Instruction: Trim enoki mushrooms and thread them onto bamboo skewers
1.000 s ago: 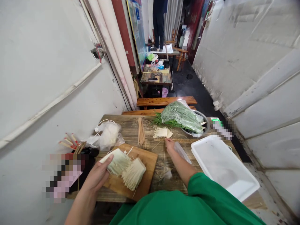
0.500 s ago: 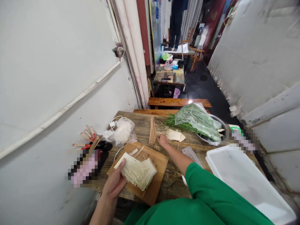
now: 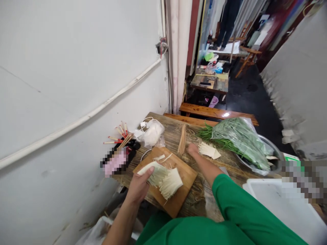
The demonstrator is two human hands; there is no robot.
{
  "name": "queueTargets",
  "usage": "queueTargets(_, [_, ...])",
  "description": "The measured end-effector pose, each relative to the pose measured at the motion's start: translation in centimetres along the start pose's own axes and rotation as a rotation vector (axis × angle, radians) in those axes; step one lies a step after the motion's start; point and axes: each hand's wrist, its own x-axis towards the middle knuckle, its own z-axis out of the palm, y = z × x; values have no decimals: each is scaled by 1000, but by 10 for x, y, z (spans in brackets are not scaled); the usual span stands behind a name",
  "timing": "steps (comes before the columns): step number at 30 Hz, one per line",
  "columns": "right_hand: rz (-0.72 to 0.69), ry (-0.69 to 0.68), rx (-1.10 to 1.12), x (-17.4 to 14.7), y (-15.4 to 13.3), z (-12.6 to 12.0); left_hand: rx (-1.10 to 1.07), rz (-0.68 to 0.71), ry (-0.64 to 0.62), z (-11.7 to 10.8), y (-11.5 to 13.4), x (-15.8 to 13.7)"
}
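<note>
1. By the left hand (image 3: 140, 186), a pale stranded bundle (image 3: 156, 174) is gripped, with the thumb pressed along its upper face.
2. The fingers of the right hand (image 3: 192, 149) are curled; whether anything is pinched in them cannot be told.
3. The held bundle is kept over a wooden cutting board (image 3: 186, 173). Next to it, on the board, a second pale bundle (image 3: 175, 180) is laid, its loose strands turned toward the held one.
4. Thin wooden skewers (image 3: 182, 140) are laid together just beside the right hand, on its left; on its other side a fringed pale piece (image 3: 211, 150) is placed.
5. Beyond the board, a clear plastic bag (image 3: 153, 133) with white contents is set down near some red-banded sticks (image 3: 124, 129).
6. Long green stalks (image 3: 231, 137), partly wrapped in plastic, are rested across a metal bowl (image 3: 278, 154).
7. At the near right, a white tray (image 3: 276, 200) is partly shown.
8. All this is backed by wooden benches (image 3: 217, 111); farther off, dark trousers (image 3: 228, 22) of another person are seen.
</note>
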Motion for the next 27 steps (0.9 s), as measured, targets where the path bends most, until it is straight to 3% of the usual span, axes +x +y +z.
queueTargets(5, [-25, 16, 119, -12, 10, -14, 87, 103, -11, 10, 9, -11])
queueTargets(11, [-220, 167, 366, -48, 23, -62, -77, 14, -119, 25, 15, -24])
queueTargets(14, [-435, 203, 437, -91, 31, -98, -115, -12, -184, 32, 16, -32])
queueTargets(17, [-682, 146, 427, -156, 43, -132, -120, -14, -196, 37, 18, -41])
queueTargets(20, [-959, 72, 226, -222, 55, -154, -104, -4, -229, 41, 20, -51])
queueTargets(23, [-1015, 112, 19, -269, 64, -163, -49, 16, -317, 45, 25, -60])
queueTargets(27, [-1048, 121, -74, -301, 66, -168, 47, 73, -377, 49, 33, -70])
